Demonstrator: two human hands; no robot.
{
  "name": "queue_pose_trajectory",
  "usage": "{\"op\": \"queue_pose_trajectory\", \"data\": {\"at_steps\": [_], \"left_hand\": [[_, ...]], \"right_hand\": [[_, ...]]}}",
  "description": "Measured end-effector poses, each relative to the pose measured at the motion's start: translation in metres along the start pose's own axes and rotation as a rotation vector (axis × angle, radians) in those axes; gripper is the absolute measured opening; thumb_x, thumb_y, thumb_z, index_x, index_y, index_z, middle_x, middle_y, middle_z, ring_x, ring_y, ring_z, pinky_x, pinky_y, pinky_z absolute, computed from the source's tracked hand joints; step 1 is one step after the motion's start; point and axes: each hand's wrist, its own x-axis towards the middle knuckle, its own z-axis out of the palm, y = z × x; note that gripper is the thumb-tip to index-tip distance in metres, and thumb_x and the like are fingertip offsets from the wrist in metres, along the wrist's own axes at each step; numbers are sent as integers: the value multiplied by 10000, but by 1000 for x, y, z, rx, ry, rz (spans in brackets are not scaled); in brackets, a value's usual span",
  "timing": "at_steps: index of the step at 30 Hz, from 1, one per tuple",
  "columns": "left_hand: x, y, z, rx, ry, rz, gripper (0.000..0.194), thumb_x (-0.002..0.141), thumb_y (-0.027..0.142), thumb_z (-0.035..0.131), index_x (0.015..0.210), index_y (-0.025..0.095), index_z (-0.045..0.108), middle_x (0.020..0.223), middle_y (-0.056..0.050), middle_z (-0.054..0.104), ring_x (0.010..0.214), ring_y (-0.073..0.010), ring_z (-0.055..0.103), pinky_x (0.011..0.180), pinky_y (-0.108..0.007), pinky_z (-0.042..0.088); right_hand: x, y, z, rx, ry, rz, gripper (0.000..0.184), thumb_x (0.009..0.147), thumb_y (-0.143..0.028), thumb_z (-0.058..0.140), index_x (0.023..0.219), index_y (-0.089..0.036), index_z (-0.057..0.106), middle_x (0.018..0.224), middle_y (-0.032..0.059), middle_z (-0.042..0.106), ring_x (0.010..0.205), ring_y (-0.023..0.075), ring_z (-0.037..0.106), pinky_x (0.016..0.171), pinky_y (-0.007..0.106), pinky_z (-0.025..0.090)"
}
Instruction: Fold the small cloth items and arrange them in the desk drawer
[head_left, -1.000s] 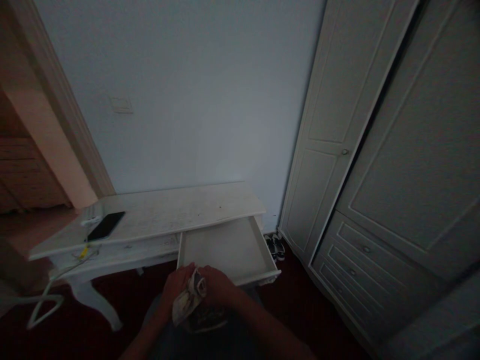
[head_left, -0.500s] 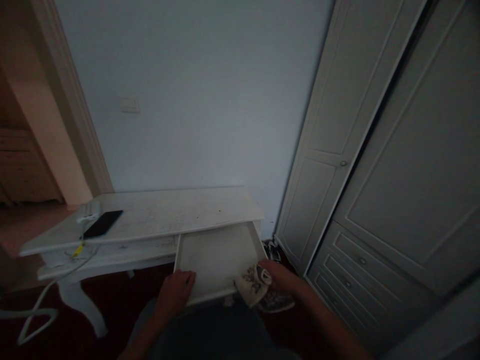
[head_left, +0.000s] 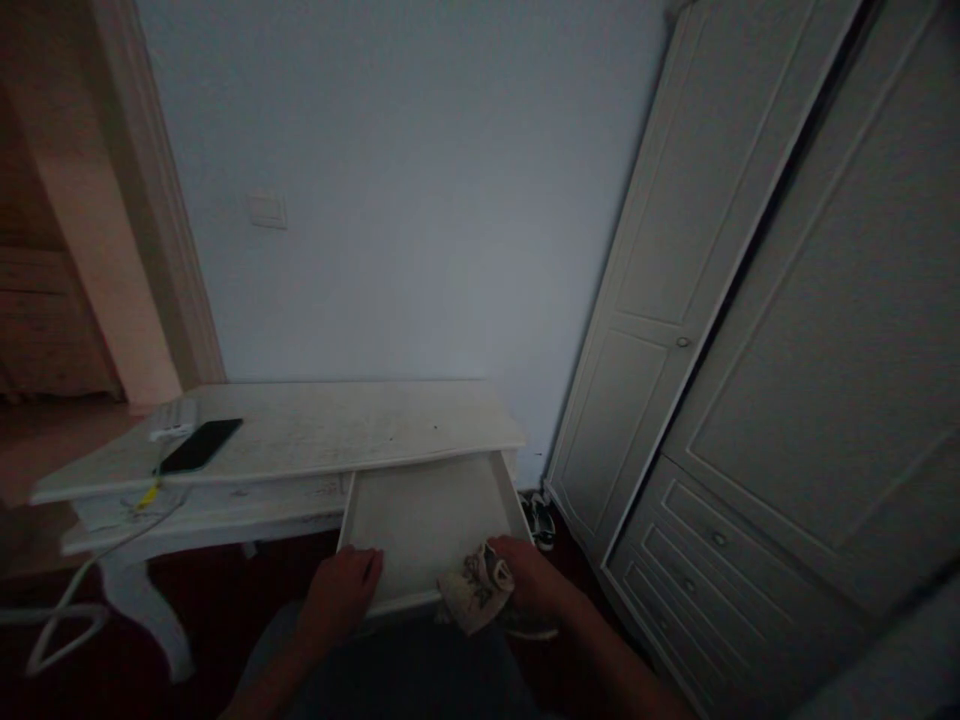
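A white drawer (head_left: 427, 520) stands pulled out of a white table (head_left: 337, 420), and its inside shows bare. My left hand (head_left: 346, 590) grips the drawer at its left front corner, fingers curled over the side wall. In my right hand (head_left: 525, 580) is a bunched, pale cloth with a dark pattern (head_left: 474, 590). The cloth lies against the drawer's front edge, right of its middle, and part of it hangs below the hand. My right fingertips are partly hidden behind the cloth.
A phone (head_left: 201, 446) and a white box-like device (head_left: 172, 418) with a cable (head_left: 71, 610) are at the table's left end. Dark shoes (head_left: 540, 520) stand on the floor right of the table. A tall wardrobe (head_left: 645, 400) rises at the right.
My right hand has moved left and slightly down with the cloth, along the drawer's front edge. My left hand keeps its grip on the drawer. The view has shifted slightly.
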Motion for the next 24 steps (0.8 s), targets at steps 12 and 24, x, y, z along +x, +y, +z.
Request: {"op": "queue_pose_trajectory", "data": {"at_steps": [12, 24], "left_hand": [[1, -1, -5, 11, -114, -51, 462, 1077, 342, 324, 1162, 253, 770, 1145, -101, 779, 1080, -229, 720, 935, -322, 483], [-4, 0, 3, 16, 0, 20, 462, 1070, 308, 323, 1058, 229, 777, 1052, -117, 780, 1074, -255, 706, 957, -357, 494]], "right_hand": [[117, -90, 59, 145, -306, -224, 706, 581, -261, 871, 1256, -286, 665, 1300, 44, 750, 1122, 304, 719, 804, 279, 488], [39, -18, 12, -79, -165, -13, 542, 707, -439, 856, 1193, -251, 707, 1189, 112, 762, 1103, 340, 713, 892, 345, 506]]}}
